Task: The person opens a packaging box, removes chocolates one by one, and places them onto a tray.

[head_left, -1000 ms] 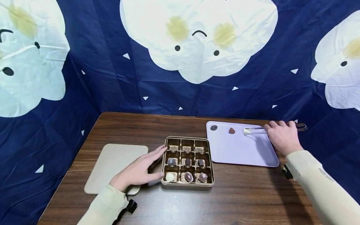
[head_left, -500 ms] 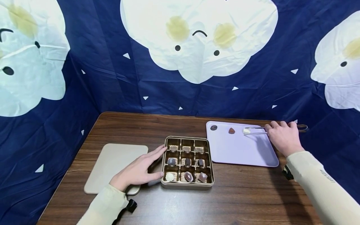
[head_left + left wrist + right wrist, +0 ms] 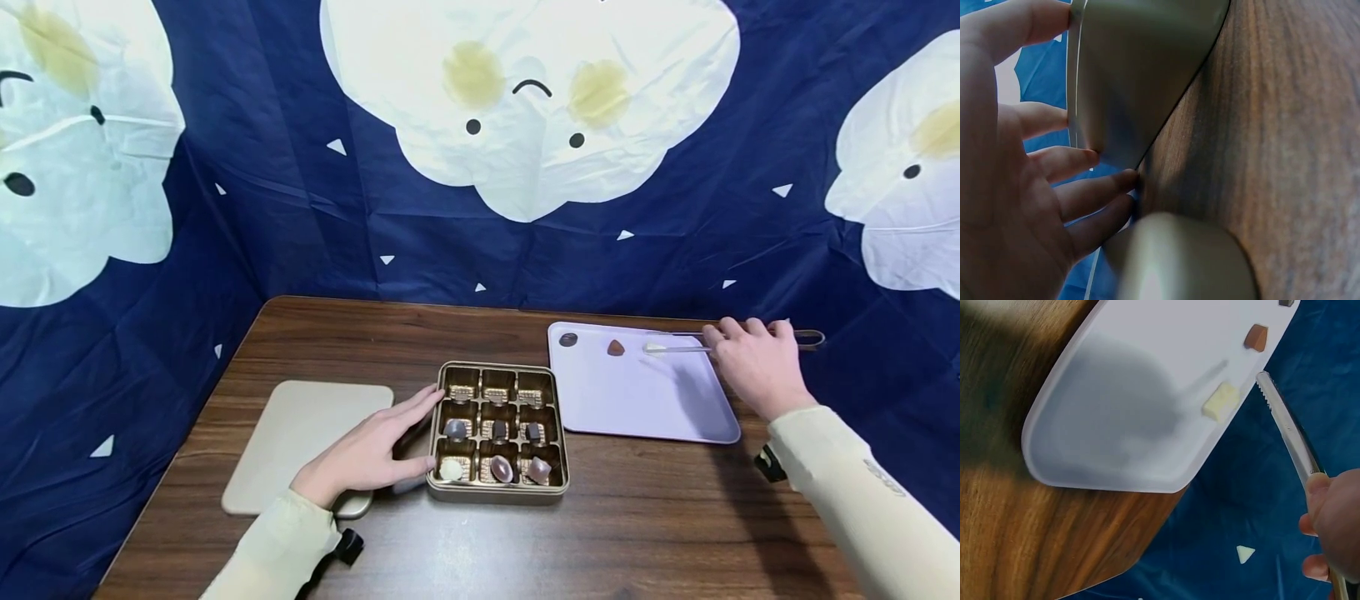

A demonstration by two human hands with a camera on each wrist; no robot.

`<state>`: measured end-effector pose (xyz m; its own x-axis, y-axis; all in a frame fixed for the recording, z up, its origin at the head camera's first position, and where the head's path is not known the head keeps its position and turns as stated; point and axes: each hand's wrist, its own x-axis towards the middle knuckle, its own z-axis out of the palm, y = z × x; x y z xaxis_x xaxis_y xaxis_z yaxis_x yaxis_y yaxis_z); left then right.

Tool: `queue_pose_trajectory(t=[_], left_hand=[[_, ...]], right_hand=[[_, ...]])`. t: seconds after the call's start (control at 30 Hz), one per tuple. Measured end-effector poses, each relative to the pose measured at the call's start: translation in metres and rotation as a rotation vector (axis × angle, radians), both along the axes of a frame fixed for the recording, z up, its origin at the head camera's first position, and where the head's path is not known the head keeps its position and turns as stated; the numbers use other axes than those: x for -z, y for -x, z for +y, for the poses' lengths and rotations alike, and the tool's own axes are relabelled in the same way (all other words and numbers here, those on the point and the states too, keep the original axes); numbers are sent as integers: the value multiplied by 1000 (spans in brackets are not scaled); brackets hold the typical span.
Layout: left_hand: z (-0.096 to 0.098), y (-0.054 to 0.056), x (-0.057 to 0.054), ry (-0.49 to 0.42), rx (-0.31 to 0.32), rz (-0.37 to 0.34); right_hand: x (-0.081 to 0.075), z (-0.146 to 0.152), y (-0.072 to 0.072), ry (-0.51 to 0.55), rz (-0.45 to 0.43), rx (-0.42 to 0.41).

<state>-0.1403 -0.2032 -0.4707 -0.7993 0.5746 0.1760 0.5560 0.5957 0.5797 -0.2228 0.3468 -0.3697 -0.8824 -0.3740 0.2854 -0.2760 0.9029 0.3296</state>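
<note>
My right hand (image 3: 757, 367) grips metal tongs (image 3: 686, 349) over the lilac tray (image 3: 637, 400). The tongs' arms stand apart, one overlapping a pale chocolate (image 3: 654, 347) in the head view; the right wrist view shows the serrated tip away from the pale chocolate (image 3: 1221, 402). A brown triangular chocolate (image 3: 616, 347) and a dark oval one (image 3: 568, 340) lie farther left on the tray. My left hand (image 3: 375, 450), fingers extended, touches the left side of a gold tin (image 3: 498, 493). Chocolates fill its middle and front rows of compartments; its back row holds none.
A beige-gold lid (image 3: 300, 433) lies left of the tin, partly under my left forearm and hand. The wooden table (image 3: 637, 517) ends at a blue cloth (image 3: 300, 242) with cloud prints behind it.
The tongs' arms have spread farther apart around the pale chocolate, which stays on the tray. My left hand keeps its place at the tin.
</note>
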Motion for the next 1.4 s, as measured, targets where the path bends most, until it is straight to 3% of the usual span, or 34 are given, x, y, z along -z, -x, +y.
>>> queue_pose_trajectory(t=[0.27,0.5,0.63,1.07,1.4], left_hand=[[0,0,-1,3,3,2],[1,-1,-3,0,8,4],[1,0,-3,2,10,8],[0,0,-1,2,10,-1],[0,0,-1,1,7,0]], right_hand=[[-8,-20,-8,5,83,-100],[-14,-49,-13,49,280,-297],[-18,-67,-16,60,339,-389],[-27,-105,-31,43,331,-497],[-29,-144,-51,-48,227,-543]])
